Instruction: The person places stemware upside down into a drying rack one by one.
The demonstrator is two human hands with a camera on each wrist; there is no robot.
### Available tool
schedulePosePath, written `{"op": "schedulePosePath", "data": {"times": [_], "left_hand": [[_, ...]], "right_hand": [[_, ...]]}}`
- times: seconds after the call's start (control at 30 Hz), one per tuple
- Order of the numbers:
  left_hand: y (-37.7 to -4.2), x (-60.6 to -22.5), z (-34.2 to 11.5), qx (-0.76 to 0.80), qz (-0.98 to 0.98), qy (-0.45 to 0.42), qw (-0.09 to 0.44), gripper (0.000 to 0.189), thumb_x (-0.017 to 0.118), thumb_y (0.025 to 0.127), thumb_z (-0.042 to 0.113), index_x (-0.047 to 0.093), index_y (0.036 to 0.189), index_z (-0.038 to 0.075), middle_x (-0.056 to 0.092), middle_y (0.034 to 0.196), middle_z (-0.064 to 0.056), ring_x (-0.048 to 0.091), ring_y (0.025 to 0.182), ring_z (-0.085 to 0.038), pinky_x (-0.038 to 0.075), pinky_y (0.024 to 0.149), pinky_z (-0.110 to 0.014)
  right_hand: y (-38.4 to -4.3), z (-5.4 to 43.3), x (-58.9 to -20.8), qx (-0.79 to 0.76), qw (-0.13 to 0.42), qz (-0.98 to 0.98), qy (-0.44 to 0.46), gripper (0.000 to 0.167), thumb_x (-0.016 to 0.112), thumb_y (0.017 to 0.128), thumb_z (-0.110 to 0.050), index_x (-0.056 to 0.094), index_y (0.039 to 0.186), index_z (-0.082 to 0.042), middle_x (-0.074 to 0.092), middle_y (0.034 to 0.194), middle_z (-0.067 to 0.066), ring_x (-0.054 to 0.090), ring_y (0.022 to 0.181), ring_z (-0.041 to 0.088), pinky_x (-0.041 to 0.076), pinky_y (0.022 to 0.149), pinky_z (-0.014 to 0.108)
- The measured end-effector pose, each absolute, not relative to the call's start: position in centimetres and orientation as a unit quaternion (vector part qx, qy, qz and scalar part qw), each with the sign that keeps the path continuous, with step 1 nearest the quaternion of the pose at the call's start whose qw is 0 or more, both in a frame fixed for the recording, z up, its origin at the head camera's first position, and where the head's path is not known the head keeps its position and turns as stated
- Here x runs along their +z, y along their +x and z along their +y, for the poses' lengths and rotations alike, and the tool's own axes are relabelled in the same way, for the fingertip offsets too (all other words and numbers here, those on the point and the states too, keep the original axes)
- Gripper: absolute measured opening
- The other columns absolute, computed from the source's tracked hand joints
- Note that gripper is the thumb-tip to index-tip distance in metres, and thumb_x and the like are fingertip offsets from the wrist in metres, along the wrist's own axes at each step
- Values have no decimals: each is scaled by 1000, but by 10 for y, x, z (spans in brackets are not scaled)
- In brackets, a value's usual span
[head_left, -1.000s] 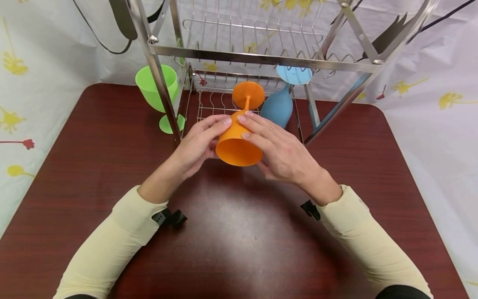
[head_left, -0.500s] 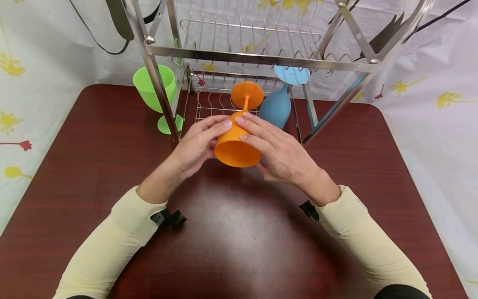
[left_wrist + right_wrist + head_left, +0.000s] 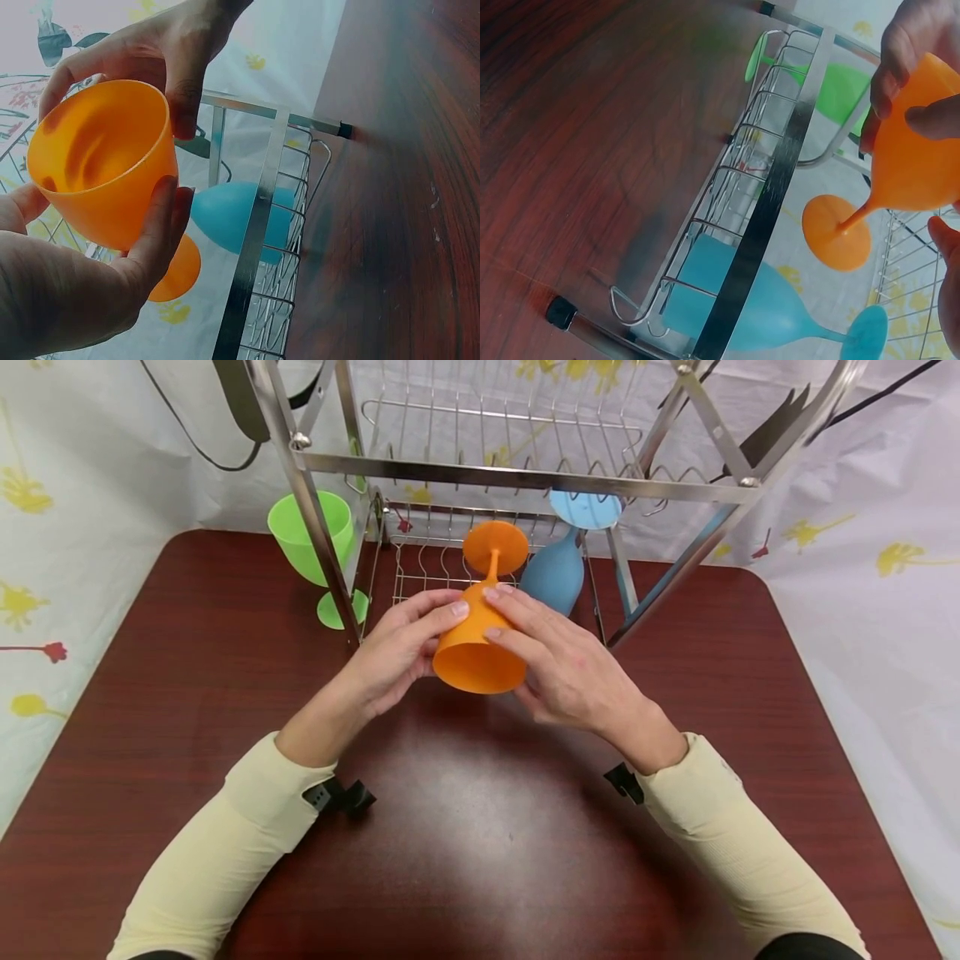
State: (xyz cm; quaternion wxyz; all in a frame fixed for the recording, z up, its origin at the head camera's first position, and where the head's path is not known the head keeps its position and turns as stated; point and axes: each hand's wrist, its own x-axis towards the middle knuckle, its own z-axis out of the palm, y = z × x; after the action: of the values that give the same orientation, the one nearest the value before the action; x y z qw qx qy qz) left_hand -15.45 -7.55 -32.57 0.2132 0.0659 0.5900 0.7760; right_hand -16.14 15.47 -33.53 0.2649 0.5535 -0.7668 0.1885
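An orange plastic goblet (image 3: 480, 627) is held in the air in front of the dish rack, tilted with its mouth toward me and its foot pointing away. My left hand (image 3: 397, 652) grips the bowl from the left, thumb on top. From the right, my right hand (image 3: 573, 672) holds the same bowl, fingertips lying over its upper side. The left wrist view looks into the goblet's hollow bowl (image 3: 105, 142). Just behind, a blue goblet (image 3: 557, 572) stands upside down in the rack's lower tier. A green goblet (image 3: 311, 535) stands upright by the rack's left leg.
The two-tier metal dish rack (image 3: 472, 471) stands at the back of the dark red wooden table (image 3: 480, 827). Its front bar crosses above the blue goblet. Dark utensils hang at its sides, including a fork-like one (image 3: 772, 431). A patterned white sheet (image 3: 862, 560) surrounds the table.
The orange goblet and both hands stay almost in place. The fingertips of my right hand have shifted slightly on the bowl.
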Motion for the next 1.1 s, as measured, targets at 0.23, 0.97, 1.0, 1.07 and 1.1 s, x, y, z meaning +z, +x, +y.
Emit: {"op": "schedulePosePath", "data": {"times": [0.23, 0.97, 1.0, 1.07, 1.1], "left_hand": [[-157, -327, -76, 772, 601, 52, 203, 47, 55, 97, 26, 43, 138, 8, 55, 125, -15, 68, 92, -23, 58, 77, -34], [-159, -327, -76, 753, 633, 56, 173, 60, 64, 91, 18, 40, 145, 11, 54, 130, -12, 60, 109, -27, 56, 83, -33], [-159, -327, -76, 751, 635, 57, 173, 61, 65, 91, 18, 40, 146, 10, 53, 131, -11, 60, 110, -26, 56, 83, -33], [-159, -326, -75, 747, 640, 59, 172, 62, 66, 91, 17, 40, 147, 10, 52, 133, -10, 59, 111, -26, 56, 85, -33], [-159, -326, -75, 745, 643, 59, 171, 63, 66, 90, 17, 40, 147, 10, 52, 134, -10, 59, 112, -26, 56, 86, -33]], "right_hand": [[-163, 160, -332, 192, 266, -776, 538, 54, 59, 76, -3, 42, 127, -2, 40, 147, 23, 38, 139, 34, 33, 113, 43], [-158, 180, -318, 243, 342, -776, 472, 50, 59, 83, -11, 51, 130, 3, 50, 141, 20, 48, 130, 35, 39, 109, 44], [-158, 181, -318, 247, 347, -774, 469, 50, 60, 82, -10, 52, 129, 3, 51, 140, 20, 49, 129, 35, 40, 108, 45], [-158, 184, -316, 253, 350, -775, 462, 50, 61, 80, -10, 53, 129, 3, 52, 138, 20, 50, 128, 35, 40, 108, 44], [-157, 185, -316, 255, 351, -775, 459, 51, 61, 79, -9, 53, 128, 3, 52, 138, 20, 50, 128, 35, 40, 108, 44]]}}
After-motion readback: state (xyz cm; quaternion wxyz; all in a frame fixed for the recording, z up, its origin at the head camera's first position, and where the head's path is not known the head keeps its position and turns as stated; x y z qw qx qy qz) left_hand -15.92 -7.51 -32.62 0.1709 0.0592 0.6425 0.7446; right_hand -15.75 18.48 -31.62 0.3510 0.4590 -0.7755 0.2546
